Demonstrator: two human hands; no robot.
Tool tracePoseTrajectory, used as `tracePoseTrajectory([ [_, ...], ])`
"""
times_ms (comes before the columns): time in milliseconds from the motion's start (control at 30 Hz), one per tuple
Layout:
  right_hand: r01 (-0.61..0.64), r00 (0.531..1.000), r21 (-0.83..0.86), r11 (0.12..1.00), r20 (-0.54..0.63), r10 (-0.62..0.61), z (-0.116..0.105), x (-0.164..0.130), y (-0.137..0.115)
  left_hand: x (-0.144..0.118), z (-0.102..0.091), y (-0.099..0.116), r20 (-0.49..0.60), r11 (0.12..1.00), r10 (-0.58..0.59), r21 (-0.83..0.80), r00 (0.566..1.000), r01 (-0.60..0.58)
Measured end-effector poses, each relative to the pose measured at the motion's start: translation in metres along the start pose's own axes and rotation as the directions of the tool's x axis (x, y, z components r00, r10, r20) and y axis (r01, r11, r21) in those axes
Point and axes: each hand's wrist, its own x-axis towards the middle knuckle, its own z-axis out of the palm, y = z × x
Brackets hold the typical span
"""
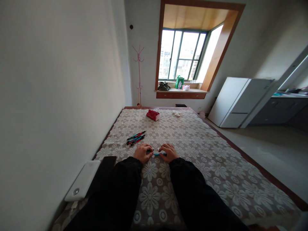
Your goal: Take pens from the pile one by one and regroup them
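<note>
Beige floral lace tablecloth (192, 141), teal pen (159, 154), red tissue pack (153, 115), black sleeves (120, 186).

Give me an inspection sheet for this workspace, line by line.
Surface: table under a lace floral tablecloth, its left edge against the wall.
Job's things: blue pen held horizontally between both hands; a bunch of pens lies just beyond the left hand.
Clutter: red tissue pack and small white item at the far end; white device at the near left edge.
Hands: left hand and right hand both closed on the blue pen, fingers curled.
Cables: nothing seen.
Surroundings: pink coat stand, window with bags on its sill, white cabinet leaning at right.
</note>
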Motion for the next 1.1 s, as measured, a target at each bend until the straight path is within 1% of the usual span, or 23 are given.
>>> tracePoseTrajectory([
  [100,-0.024,1.000,-0.013,1.000,-0.007,0.024,-0.0002,-0.0003,-0.0003,0.0003,-0.0006,0.0007,-0.003,1.000,-0.001,0.006,1.000,0.001],
  [233,0.013,1.000,-0.041,0.999,0.015,-0.012,0.0026,-0.0012,0.0007,0.0001,-0.0010,0.0019,-0.001,1.000,-0.005,0.003,1.000,0.005],
  [333,0.002,0.999,-0.058,0.998,0.033,0.000,0.0065,-0.0017,0.0031,-0.0003,-0.0006,0.0023,-0.004,1.000,-0.003,-0.011,1.000,0.003],
  [433,-0.019,1.000,-0.037,0.999,0.022,0.020,0.0089,-0.0010,0.0056,-0.0003,0.0000,0.0022,-0.018,1.000,-0.006,-0.023,1.000,0.005],
  [600,0.039,0.999,0.033,0.999,0.020,-0.039,0.0073,0.0013,0.0047,0.0002,-0.0012,0.0031,0.004,0.999,-0.047,-0.021,0.999,0.047],
  [700,0.046,0.999,0.054,0.997,0.013,-0.046,0.0057,0.0019,0.0029,0.0003,-0.0021,0.0032,0.010,0.996,-0.085,-0.018,0.996,0.086],
  [900,0.029,1.000,0.045,0.999,0.001,-0.029,0.0045,0.0007,0.0031,0.0010,0.0018,-0.0034,-0.020,0.996,-0.087,-0.020,0.996,0.087],
  [1000,0.023,0.999,0.025,0.999,0.028,-0.024,0.0049,-0.0004,0.0047,0.0016,0.0035,-0.0061,-0.033,0.995,-0.100,-0.020,0.994,0.100],
  [1100,0.028,0.998,0.016,0.999,0.052,-0.028,0.0047,-0.0005,0.0047,0.0019,0.0025,-0.0049,-0.029,0.997,-0.079,-0.015,0.996,0.079],
])
